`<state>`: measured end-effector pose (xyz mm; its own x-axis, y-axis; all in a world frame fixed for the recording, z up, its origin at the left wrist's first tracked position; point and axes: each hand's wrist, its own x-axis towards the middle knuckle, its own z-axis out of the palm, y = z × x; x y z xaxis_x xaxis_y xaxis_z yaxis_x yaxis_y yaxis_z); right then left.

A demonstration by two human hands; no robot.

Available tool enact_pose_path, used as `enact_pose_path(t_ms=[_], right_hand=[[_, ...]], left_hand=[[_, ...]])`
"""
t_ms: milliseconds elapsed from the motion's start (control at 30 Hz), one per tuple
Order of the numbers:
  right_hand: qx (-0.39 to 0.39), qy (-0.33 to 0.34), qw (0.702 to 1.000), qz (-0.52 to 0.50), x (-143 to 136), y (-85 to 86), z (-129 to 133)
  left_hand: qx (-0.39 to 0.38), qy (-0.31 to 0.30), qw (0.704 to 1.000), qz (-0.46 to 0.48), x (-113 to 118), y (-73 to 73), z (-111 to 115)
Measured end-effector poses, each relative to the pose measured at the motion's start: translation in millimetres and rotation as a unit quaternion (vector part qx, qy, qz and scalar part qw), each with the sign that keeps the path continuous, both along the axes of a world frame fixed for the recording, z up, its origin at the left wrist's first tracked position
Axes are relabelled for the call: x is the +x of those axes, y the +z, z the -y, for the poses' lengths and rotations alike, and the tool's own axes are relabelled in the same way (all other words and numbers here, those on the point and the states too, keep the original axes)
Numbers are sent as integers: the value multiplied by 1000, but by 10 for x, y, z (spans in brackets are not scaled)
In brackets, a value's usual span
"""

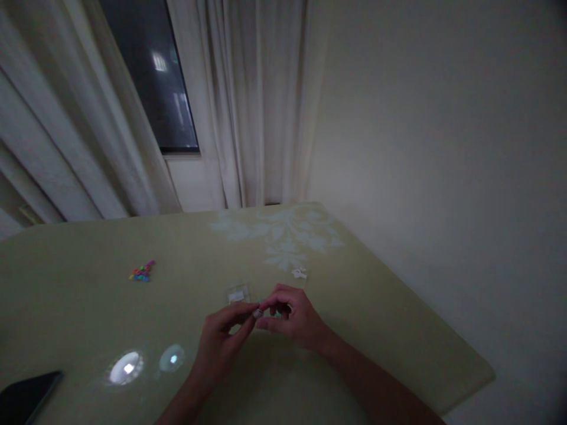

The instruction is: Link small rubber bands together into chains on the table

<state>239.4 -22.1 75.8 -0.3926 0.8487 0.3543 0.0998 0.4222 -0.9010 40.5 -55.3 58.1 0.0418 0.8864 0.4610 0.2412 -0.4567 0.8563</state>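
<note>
My left hand [224, 336] and my right hand [292, 316] meet over the near middle of the table. Between their fingertips is a small light-and-dark piece [257, 313], too small and dim to name. My left hand is closed on it in a pinch from the left. The thumb and forefinger of my right hand pinch at it from the right. A bit of something greenish [277, 314] shows beneath my right fingers, mostly hidden. Just beyond my left hand lies a small clear plastic box or packet [238, 293] with a white patch.
Past my right hand lies a small white piece [300, 273]. A pile of several colourful small pieces [142, 271] sits at the left on the pale table [88, 313]. A dark flat device [29, 396] is at the near left corner. Curtains and a wall stand behind.
</note>
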Motion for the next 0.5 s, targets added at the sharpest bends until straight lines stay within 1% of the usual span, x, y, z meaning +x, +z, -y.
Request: enact_pose_path(t_ms=[133, 267, 367, 500], right_hand=[[57, -37, 998, 4, -32, -57, 10], [88, -49, 995, 10, -50, -70, 29], [83, -53, 995, 19, -46, -73, 36], [70, -64, 995, 32, -37, -103, 29]], left_hand=[[-22, 1, 999, 23, 17, -11, 8], [-32, 1, 998, 48, 37, -10, 14], [-22, 11, 999, 38, 42, -3, 4], [-3, 34, 999, 2, 35, -27, -10]])
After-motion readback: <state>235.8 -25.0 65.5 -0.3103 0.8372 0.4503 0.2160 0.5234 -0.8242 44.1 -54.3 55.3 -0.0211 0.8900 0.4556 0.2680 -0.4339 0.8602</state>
